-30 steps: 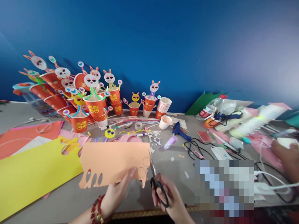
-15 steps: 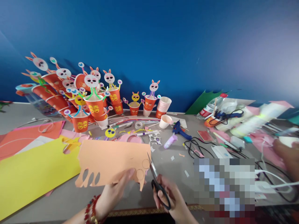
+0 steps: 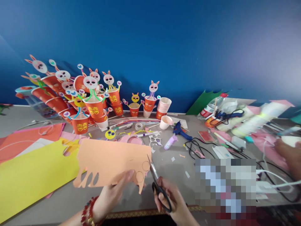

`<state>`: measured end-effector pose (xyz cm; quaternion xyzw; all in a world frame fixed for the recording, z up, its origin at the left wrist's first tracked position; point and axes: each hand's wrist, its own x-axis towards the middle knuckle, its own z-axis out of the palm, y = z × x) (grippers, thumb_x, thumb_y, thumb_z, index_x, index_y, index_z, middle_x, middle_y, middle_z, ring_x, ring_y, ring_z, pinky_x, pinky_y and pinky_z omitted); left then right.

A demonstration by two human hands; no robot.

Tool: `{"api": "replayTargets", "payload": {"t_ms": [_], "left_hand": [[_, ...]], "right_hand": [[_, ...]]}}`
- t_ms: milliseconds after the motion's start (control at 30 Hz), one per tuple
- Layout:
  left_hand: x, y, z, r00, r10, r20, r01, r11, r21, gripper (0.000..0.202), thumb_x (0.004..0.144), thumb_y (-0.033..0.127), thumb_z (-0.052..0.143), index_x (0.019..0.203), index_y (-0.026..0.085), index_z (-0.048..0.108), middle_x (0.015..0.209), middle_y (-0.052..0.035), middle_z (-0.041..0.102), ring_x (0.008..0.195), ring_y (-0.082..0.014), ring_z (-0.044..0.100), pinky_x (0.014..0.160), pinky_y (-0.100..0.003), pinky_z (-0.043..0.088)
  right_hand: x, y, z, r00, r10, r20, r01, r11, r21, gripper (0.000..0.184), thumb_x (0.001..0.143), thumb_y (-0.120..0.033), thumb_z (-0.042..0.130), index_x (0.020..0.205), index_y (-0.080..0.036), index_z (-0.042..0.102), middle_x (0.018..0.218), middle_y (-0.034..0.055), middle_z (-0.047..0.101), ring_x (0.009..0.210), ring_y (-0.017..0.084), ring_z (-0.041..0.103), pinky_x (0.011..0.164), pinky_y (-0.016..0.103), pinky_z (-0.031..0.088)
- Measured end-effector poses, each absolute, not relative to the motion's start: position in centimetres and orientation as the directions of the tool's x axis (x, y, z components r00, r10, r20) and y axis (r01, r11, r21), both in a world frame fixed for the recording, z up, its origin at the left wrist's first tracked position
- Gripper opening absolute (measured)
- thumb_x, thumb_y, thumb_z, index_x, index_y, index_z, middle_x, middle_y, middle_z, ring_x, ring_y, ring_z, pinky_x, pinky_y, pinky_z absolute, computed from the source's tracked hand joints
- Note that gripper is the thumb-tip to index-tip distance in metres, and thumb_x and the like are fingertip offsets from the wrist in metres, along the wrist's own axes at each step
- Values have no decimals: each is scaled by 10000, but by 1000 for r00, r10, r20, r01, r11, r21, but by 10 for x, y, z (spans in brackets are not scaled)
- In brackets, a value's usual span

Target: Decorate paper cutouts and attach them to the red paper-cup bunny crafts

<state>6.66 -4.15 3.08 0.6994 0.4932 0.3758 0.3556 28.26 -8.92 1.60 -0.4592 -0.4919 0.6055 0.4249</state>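
Note:
My left hand (image 3: 117, 190) is closed on the lower edge of a sheet of orange paper (image 3: 110, 160), thumb on the front. Two drawn circles mark the sheet's right end, and cut-out gaps run along its lower edge. In my right hand (image 3: 170, 194) is a pair of scissors (image 3: 161, 190) with black handles, my fingers in the loops. The blades point up and lie along the sheet's right edge, beside the upper circle. How far they are parted is hard to make out.
Red paper cups (image 3: 94, 106) with rabbit figures stand at the back left. Yellow card (image 3: 39, 169) lies on the left. A blue glue gun (image 3: 181, 130), a glue stick (image 3: 170, 142) and cables lie right of centre. Another person's hand (image 3: 287, 153) holds a cup at the far right.
The orange sheet and my left hand have shifted slightly left. The scissors and my right hand stay nearly in place; the whole view has drifted a little.

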Motion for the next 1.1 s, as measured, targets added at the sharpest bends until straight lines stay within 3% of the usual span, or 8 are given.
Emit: {"api": "replayTargets", "payload": {"t_ms": [133, 300, 400, 667, 800, 1000, 1100], "left_hand": [[60, -39, 34, 303, 945, 127, 373, -240, 896, 403, 1015, 339, 391, 1036, 252, 784, 1067, 0, 771, 996, -183, 738, 983, -262, 546], [53, -35, 35, 320, 914, 251, 550, -395, 736, 397, 1012, 310, 395, 1013, 286, 792, 959, 11, 792, 872, -173, 765, 820, -211, 614], [51, -32, 45, 414, 866, 279, 554, -483, 678, 459, 1022, 272, 347, 969, 312, 801, 908, 11, 797, 819, -160, 768, 808, -202, 612], [51, -32, 61, 418, 883, 214, 429, -399, 810, 460, 1007, 377, 369, 924, 261, 807, 983, -10, 788, 888, -182, 761, 927, -237, 569], [54, -30, 71, 453, 881, 137, 372, -326, 869, 528, 1008, 359, 329, 800, 269, 806, 966, -8, 792, 863, -174, 758, 924, -225, 563], [55, -31, 72, 455, 887, 76, 353, -258, 900, 570, 1001, 429, 333, 725, 264, 804, 905, -23, 798, 860, -181, 748, 908, -229, 572], [51, -33, 60, 374, 925, 65, 427, -234, 873, 499, 980, 458, 392, 777, 266, 806, 936, -13, 797, 884, -188, 751, 888, -233, 585]], "right_hand": [[283, -88, 20, -217, 965, -148, -57, -164, -985, 607, 738, -798, 602, 718, -205, 475, 471, -49, 495, 395, 71, 331, 429, 220, 231], [287, -86, 26, -226, 959, -169, -32, -180, -983, 613, 731, -799, 608, 719, -198, 494, 483, -40, 511, 410, 80, 364, 453, 228, 260], [289, -86, 26, -240, 953, -185, -25, -197, -980, 628, 716, -812, 609, 730, -195, 493, 483, -42, 513, 404, 77, 366, 447, 221, 255], [291, -87, 17, -273, 944, -184, -49, -205, -978, 632, 711, -803, 628, 741, -196, 453, 477, -49, 514, 385, 60, 362, 423, 205, 247], [290, -88, 14, -274, 944, -181, -61, -205, -977, 622, 722, -793, 630, 748, -196, 454, 480, -50, 511, 388, 60, 372, 421, 202, 250], [289, -89, 11, -281, 945, -167, -87, -198, -976, 612, 735, -782, 628, 761, -196, 454, 478, -57, 500, 387, 57, 366, 422, 194, 258], [291, -88, 14, -302, 936, -181, -90, -217, -972, 611, 717, -778, 647, 758, -199, 456, 475, -54, 505, 383, 63, 377, 418, 198, 255]]}}
